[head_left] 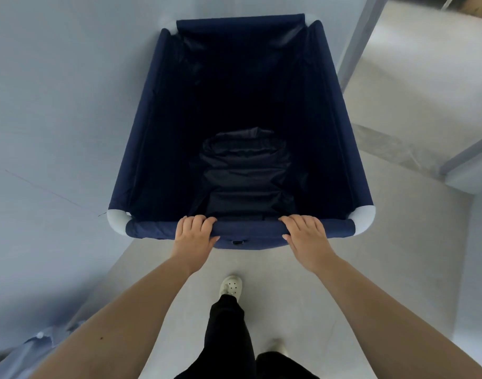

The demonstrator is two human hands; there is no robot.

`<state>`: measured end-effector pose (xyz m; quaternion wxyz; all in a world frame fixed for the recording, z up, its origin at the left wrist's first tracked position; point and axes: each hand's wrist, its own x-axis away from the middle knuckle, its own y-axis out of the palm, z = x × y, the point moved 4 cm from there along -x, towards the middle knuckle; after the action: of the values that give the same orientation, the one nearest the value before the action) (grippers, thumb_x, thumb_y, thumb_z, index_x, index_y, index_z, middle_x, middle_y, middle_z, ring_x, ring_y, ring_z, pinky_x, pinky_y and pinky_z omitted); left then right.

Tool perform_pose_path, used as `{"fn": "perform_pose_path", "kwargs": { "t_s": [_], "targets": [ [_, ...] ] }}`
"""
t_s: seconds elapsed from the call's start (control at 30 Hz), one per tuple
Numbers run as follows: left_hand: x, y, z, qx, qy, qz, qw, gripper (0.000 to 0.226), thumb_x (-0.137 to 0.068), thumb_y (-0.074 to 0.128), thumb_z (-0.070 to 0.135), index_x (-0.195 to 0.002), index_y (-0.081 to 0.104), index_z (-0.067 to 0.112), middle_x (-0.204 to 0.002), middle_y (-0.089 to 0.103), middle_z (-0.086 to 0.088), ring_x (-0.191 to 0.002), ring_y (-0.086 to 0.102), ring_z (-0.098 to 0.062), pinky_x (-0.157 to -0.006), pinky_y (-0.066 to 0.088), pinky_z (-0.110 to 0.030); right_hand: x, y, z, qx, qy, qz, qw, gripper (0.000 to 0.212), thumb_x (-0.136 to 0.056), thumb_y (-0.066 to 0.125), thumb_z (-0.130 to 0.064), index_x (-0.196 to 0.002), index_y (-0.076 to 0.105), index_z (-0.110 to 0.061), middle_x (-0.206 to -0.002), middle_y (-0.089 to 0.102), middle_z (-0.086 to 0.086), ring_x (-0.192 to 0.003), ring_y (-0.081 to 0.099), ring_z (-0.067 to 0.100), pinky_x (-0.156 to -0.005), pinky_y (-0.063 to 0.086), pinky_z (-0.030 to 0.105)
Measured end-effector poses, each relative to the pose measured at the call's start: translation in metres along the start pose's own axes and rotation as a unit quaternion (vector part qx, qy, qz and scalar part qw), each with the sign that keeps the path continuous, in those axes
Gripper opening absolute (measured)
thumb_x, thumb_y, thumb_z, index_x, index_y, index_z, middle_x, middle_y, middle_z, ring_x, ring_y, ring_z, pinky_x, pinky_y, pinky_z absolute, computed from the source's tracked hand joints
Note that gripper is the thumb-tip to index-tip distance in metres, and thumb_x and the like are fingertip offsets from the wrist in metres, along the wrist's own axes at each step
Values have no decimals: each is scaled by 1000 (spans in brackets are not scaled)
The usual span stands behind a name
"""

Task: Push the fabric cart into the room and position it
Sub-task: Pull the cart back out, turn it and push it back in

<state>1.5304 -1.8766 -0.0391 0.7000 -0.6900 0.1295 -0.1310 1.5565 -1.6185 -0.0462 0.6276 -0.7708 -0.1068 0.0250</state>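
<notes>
A deep navy fabric cart [149,127] with white corner joints fills the middle of the head view. Its near rim runs across in front of me. My left hand [194,236] wraps over that rim left of centre, fingers curled inside. My right hand [306,233] grips the same rim right of centre. A dark folded fabric bundle [245,170] lies at the bottom of the cart near my side. The cart's wheels are hidden beneath it.
A pale wall [56,105] runs close along the cart's left side. A grey door frame [357,45] and a floor threshold strip [398,151] lie to the right. My leg and white shoe [231,286] step on the light floor behind the cart.
</notes>
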Motion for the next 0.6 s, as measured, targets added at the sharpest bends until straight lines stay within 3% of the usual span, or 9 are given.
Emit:
{"fn": "perform_pose_path", "kwargs": {
  "t_s": [0.17,0.47,0.6],
  "targets": [
    [-59,-4,-23,5,14,-36,999,40,-80,70,26,-112,59,3,-96,62,-18,-87,58,-39,-92,44,-54,-48,-4,5,-17,24,-19,999,37,-96,41,-27,-132,38,-19,-125,52,1,-114,45,25,-104,29,38],
    [-195,-4,-64,0,61,-51,997,43,-85,64,26,-119,54,1,-102,59,-21,-93,54,-41,-96,38,-53,-161,-16,32,-18,73,1,997,38,-96,40,-30,-133,36,-19,-126,51,1,-115,44,25,-104,27,37],
    [-237,0,-90,-30,76,-56,995,44,-82,69,25,-115,55,2,-98,57,-21,-87,53,-42,-89,42,-54,-200,-17,29,-10,74,4,997,39,-96,40,-31,-133,36,-18,-126,52,1,-114,46,25,-103,30,38]
  ]
}}
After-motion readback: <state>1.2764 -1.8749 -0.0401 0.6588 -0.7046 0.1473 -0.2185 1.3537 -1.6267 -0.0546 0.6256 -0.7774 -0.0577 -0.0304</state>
